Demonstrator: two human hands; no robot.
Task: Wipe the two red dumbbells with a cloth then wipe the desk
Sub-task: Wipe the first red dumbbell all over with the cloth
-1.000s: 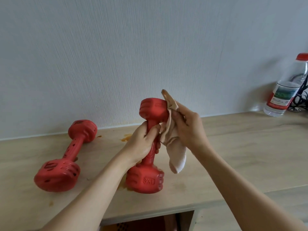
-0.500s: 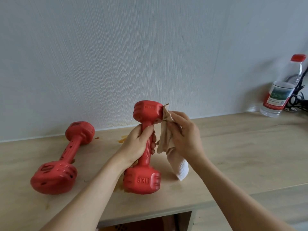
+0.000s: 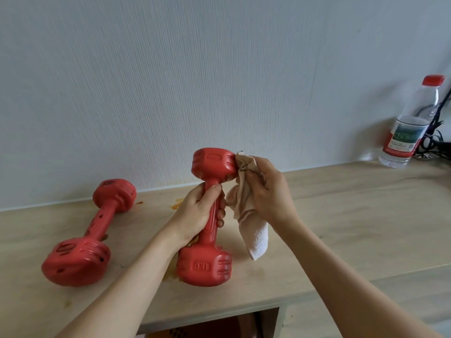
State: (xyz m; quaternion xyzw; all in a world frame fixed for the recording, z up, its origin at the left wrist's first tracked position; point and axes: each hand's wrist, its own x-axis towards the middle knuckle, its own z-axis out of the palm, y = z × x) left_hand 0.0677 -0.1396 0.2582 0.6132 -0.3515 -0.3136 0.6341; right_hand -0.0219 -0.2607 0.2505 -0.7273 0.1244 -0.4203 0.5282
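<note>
In the middle of the frame a red dumbbell [image 3: 210, 215] stands nearly upright, its lower head resting on the pale wooden desk [image 3: 341, 215] and its upper head raised toward the wall. The left hand [image 3: 200, 213] is wrapped around its handle, fingers curled tight and thumb lying up along the bar. Just to the right, the right hand [image 3: 268, 191] pinches a beige cloth [image 3: 246, 206] and presses its bunched top against the right side of the upper head; the rest of the cloth hangs down below the hand, its white tip dangling just above the desk beside the lower head.

The second red dumbbell [image 3: 90, 235] lies on its side at the left of the frame, well apart from the hands, one head toward the wall and the other toward the front edge. Small dark spots show on its surface.

Orange stains [image 3: 177, 203] mark the desk near the wall, between the two dumbbells, and more orange smears show beside the base of the standing one, partly hidden by the left wrist. A fainter spot sits near the lower left of the desk.

At the far right, against the grey wall [image 3: 219, 69], stands a clear plastic bottle [image 3: 410, 128] with a red cap and a red and green label. Black cables [image 3: 436, 142] tangle just behind and beside it. Below the desk's front edge, at the bottom of the frame, an open gap shows something orange inside, too cut off to make out.
</note>
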